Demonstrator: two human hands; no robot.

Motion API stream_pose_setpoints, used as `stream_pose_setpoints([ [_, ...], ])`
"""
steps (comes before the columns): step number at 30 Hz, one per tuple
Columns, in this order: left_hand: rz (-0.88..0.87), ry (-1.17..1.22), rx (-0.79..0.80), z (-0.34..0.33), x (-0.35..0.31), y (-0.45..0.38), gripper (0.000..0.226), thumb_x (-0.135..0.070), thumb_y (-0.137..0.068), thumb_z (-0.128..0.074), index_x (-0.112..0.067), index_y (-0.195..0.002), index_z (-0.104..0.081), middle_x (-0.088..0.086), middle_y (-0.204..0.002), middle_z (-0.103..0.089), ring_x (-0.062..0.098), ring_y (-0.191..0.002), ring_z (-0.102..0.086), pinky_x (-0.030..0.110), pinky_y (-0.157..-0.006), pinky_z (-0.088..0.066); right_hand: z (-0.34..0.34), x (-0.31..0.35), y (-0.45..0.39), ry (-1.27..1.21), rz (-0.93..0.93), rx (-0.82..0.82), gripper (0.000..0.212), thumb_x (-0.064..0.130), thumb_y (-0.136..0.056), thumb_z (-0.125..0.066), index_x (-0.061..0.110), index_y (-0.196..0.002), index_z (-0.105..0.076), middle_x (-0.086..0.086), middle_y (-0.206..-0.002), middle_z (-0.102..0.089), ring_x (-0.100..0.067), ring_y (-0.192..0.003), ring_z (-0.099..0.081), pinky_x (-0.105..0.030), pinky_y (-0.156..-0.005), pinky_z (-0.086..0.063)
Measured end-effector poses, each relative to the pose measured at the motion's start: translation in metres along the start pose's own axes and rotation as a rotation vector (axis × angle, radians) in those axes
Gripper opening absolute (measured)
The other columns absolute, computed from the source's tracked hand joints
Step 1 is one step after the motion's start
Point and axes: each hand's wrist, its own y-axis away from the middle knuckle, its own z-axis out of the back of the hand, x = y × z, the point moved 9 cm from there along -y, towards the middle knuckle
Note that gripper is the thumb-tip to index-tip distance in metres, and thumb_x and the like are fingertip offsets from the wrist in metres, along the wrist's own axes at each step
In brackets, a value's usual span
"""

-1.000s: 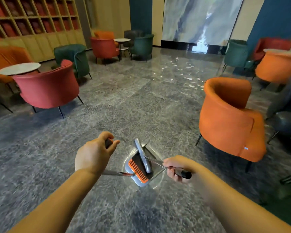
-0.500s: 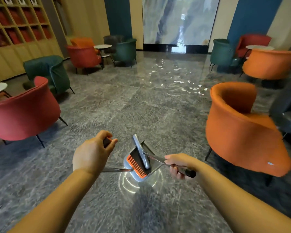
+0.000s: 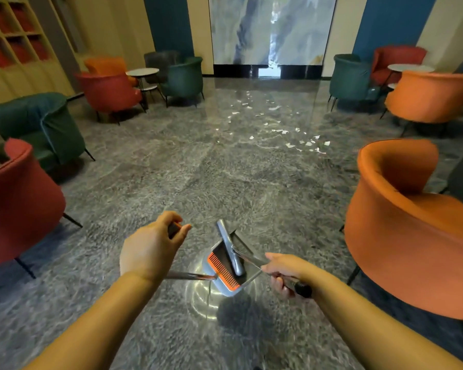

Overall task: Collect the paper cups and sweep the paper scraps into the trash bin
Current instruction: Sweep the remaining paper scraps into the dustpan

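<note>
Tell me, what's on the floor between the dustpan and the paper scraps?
Nothing: the head view shows only bare grey floor between the dustpan and the paper scraps.

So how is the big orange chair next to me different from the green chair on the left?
The orange chair is near the right hand and shows its open seat; the green chair is farther away, past the red chair, and shows its rounded back. They differ in colour. Both have curved tub backs and thin dark legs.
</note>
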Motion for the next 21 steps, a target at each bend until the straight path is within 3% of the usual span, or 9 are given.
stream_pose_setpoints([
  [4,-0.002,-0.007,0.001,-0.038,0.006,-0.086,0.028,-0.054,-0.084,-0.062,-0.029,-0.097,-0.061,-0.007,-0.077,-0.072,0.026,-0.071,-0.068,0.027,-0.051,-0.039,0.012,0.072,-0.056,-0.024,0.019,-0.019,0.066,0.012,-0.095,-0.053,0.035,-0.148,-0.022,0.0,-0.06,-0.041,-0.005,-0.034,-0.041,-0.011,-0.036,-0.03],
  [8,0.002,-0.006,-0.05,-0.059,0.023,-0.153,0.025,-0.051,-0.082,-0.068,-0.028,-0.091,-0.063,-0.005,-0.069,-0.071,0.029,-0.062,-0.067,0.02,-0.044,-0.026,0.015,0.132,-0.095,-0.004,0.053,-0.026,0.065,0.006,-0.097,-0.044,0.032,-0.15,-0.018,-0.002,-0.056,-0.039,-0.005,-0.034,-0.038,-0.011,-0.037,-0.03],
  [12,-0.011,0.014,-0.05,-0.089,0.048,-0.226,0.026,-0.048,-0.081,-0.07,-0.025,-0.091,-0.064,-0.004,-0.07,-0.071,0.03,-0.062,-0.067,0.024,-0.049,-0.03,0.025,0.181,-0.145,-0.006,0.072,-0.077,0.066,0.001,-0.096,-0.041,0.03,-0.151,-0.017,-0.004,-0.055,-0.041,-0.007,-0.035,-0.037,-0.012,-0.039,-0.029],
  [16,-0.048,0.043,-0.065,-0.122,0.076,-0.305,0.025,-0.042,-0.079,-0.075,-0.022,-0.09,-0.065,-0.001,-0.067,-0.07,0.031,-0.058,-0.065,0.023,-0.049,-0.029,0.026,0.232,-0.204,-0.042,0.11,-0.096,0.055,0.0,-0.094,-0.04,0.029,-0.141,-0.033,-0.001,-0.049,-0.043,-0.007,-0.035,-0.036,-0.012,-0.041,-0.028],
  [21,-0.064,0.105,-0.026,-0.16,0.107,-0.399,0.024,-0.043,-0.08,-0.074,-0.023,-0.089,-0.064,-0.003,-0.068,-0.07,0.031,-0.06,-0.065,0.023,-0.05,-0.028,0.02,0.295,-0.277,-0.075,0.118,-0.146,0.046,0.007,-0.096,-0.046,0.035,-0.132,-0.039,-0.002,-0.05,-0.041,-0.009,-0.035,-0.035,-0.015,-0.041,-0.028],
])
